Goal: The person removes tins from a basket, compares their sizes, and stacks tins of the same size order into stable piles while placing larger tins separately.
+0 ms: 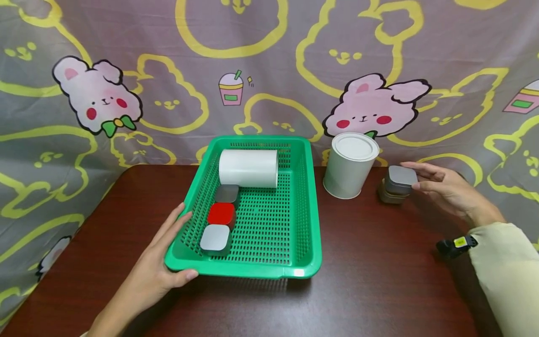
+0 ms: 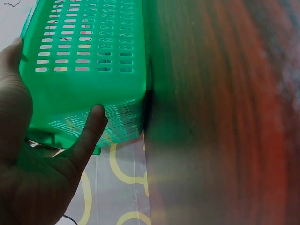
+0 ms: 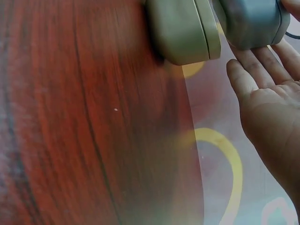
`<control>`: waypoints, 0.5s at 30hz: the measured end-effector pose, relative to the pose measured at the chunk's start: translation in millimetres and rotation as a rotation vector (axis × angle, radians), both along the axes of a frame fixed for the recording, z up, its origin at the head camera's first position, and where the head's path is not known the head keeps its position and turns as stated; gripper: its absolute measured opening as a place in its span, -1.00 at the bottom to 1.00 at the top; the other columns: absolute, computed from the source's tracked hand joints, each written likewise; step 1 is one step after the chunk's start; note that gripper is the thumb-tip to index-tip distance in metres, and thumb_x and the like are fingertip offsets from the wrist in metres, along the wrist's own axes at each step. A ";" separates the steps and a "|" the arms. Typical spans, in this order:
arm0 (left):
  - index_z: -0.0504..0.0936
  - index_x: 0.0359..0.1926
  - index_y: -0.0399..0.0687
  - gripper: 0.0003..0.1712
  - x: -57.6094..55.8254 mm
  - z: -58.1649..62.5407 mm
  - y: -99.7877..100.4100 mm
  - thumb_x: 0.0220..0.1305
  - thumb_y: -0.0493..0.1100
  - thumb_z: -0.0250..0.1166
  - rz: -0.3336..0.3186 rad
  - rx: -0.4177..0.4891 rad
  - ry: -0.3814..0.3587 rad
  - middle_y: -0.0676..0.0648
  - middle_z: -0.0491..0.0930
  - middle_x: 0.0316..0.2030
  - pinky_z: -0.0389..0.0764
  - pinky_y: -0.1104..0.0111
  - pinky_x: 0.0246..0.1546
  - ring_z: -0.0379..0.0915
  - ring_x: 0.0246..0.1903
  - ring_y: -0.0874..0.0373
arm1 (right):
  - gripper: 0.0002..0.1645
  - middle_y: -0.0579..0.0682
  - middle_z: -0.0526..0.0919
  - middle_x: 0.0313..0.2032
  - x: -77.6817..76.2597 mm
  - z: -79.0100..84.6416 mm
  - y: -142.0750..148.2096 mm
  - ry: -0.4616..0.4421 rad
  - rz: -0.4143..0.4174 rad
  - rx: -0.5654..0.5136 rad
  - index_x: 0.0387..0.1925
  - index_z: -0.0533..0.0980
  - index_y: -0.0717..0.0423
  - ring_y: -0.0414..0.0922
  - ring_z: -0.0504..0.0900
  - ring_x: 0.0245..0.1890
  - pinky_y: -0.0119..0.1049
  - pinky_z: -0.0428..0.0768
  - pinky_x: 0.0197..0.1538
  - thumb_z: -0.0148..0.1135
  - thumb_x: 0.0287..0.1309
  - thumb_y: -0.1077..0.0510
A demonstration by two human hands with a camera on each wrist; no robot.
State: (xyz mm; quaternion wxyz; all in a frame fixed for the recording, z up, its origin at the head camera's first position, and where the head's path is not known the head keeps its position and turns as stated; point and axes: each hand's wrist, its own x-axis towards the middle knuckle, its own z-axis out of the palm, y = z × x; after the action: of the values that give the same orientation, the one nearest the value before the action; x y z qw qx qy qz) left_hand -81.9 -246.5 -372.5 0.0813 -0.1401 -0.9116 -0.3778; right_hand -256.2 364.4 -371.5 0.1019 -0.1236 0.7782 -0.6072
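My right hand (image 1: 448, 189) pinches a small rounded-square grey tin (image 1: 402, 175) between thumb and fingers. A similar olive-gold tin (image 1: 391, 195) stands on the table right under it; the right wrist view shows a narrow gap between the two tins (image 3: 253, 26) (image 3: 185, 30). My left hand (image 1: 157, 269) rests at the near left corner of a green plastic basket (image 1: 313, 224), fingers straight along the left rim and thumb at the front wall. Inside the basket lie a white cylinder (image 1: 248, 168) on its side and a row of dark grey (image 1: 227, 193), red (image 1: 222, 214) and silver-topped (image 1: 215, 238) tins.
An upright white lidded can (image 1: 351, 164) stands between the basket and the stacked-looking tins. A patterned curtain (image 1: 269, 61) hangs along the table's back edge. The dark reddish wooden table (image 1: 370, 281) carries everything. A black watch-like object (image 1: 456, 245) is by the right sleeve.
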 end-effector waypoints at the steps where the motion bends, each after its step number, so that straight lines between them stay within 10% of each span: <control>1: 0.09 0.52 0.29 0.29 0.1 0.1 -0.1 -0.23 -0.08 0.63 0.000 -0.003 0.001 0.14 -0.11 0.56 0.34 -0.34 0.07 -0.01 0.42 0.14 | -0.35 -0.29 0.29 0.26 -1.3 -0.7 0.8 0.001 0.006 -0.007 0.44 0.22 0.16 -0.26 0.25 0.05 -0.54 0.46 -0.10 0.02 0.35 0.38; 15: 0.09 0.52 0.29 0.30 0.1 1.6 2.0 -0.24 -0.07 0.64 0.014 -0.035 0.003 0.13 -0.11 0.56 0.39 -0.29 0.06 0.01 0.41 0.14 | -0.40 -0.24 0.46 0.17 -7.2 -3.2 3.4 -0.058 0.104 -0.168 0.43 0.23 0.17 -0.34 0.52 -0.04 -0.50 0.54 0.00 -0.07 0.40 0.40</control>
State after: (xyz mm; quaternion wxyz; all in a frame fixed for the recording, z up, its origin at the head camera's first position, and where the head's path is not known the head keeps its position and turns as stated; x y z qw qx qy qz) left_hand -81.8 -244.4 -370.9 0.0830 -0.1355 -0.9189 -0.3612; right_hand -263.4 367.8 -374.7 0.1450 -0.1541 0.7137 -0.6677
